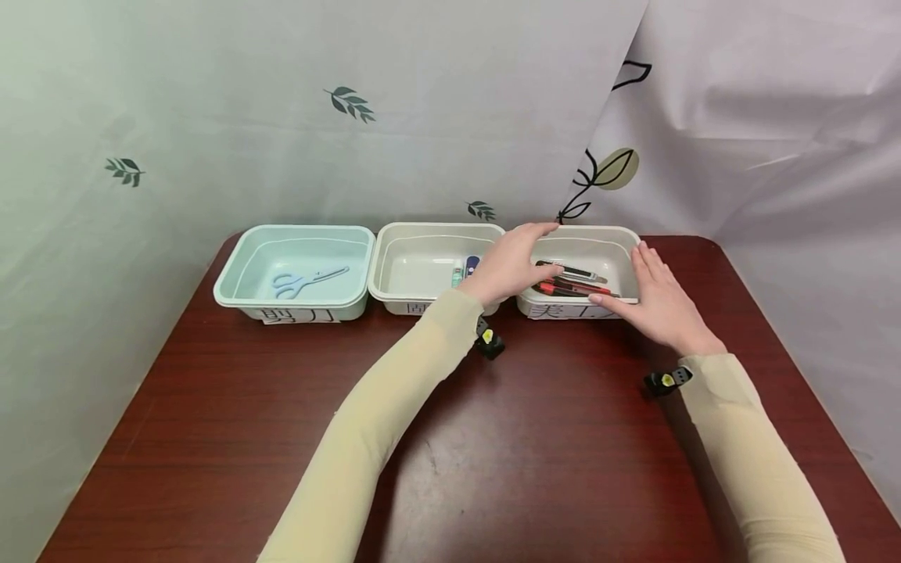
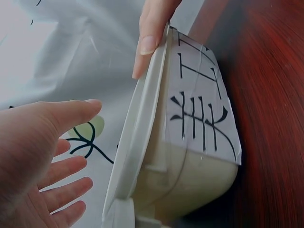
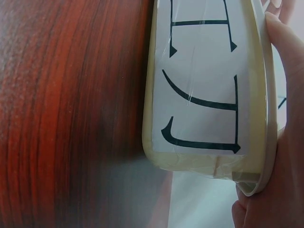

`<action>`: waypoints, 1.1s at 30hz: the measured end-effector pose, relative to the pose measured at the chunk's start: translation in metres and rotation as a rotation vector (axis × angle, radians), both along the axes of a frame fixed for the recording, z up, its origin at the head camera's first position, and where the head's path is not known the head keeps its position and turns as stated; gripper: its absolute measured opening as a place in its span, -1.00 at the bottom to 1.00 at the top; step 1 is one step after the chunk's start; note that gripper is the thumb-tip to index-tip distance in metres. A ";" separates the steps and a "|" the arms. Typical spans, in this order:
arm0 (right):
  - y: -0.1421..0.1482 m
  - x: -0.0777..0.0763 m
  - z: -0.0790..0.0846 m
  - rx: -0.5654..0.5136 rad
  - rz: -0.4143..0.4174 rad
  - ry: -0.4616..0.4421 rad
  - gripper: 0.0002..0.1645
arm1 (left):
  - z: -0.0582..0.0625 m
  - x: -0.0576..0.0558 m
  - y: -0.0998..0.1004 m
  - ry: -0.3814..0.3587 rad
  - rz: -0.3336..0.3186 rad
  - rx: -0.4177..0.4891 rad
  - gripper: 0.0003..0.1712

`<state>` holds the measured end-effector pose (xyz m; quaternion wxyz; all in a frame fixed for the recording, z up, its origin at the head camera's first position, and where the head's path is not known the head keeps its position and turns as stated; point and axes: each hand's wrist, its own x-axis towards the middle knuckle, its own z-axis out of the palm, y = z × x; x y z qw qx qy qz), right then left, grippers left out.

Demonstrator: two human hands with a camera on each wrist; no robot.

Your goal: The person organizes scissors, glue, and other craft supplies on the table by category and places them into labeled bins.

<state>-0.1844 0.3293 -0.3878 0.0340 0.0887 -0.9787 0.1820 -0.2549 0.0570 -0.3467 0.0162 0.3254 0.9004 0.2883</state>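
The rightmost cream plastic bin [image 1: 591, 232] holds several box cutters [image 1: 567, 288], red and black ones among them. A paper label [image 2: 199, 99] with black characters is taped to its front. My left hand [image 1: 510, 266] hovers over the bin's left end, fingers spread and thumb extended; in the left wrist view its thumb [image 2: 78, 114] is apart from the rim. At the right end, my right hand [image 1: 665, 305] rests on the bin's rim with straight fingers, its thumb lying over the front edge. The right wrist view shows this hand [image 3: 289, 156] along the rim, some fingers hidden.
Left of it stands a second cream bin [image 1: 436, 227] with small blue and teal items, partly behind my left hand. A light-blue bin [image 1: 303, 231] with blue scissors [image 1: 310, 281] stands farther left. The bins line the back of the dark red wooden table [image 1: 535, 453], against a patterned curtain [image 1: 422, 156].
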 end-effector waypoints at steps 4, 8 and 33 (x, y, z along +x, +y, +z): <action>0.000 0.000 0.000 0.002 -0.001 0.003 0.36 | 0.000 0.000 -0.008 -0.019 0.023 0.010 -0.14; 0.000 0.000 0.000 0.000 -0.004 0.006 0.36 | -0.002 -0.001 -0.016 -0.004 0.043 0.004 -0.13; 0.000 0.001 -0.001 -0.001 0.004 0.011 0.36 | 0.005 0.021 -0.067 0.056 0.075 0.141 -0.12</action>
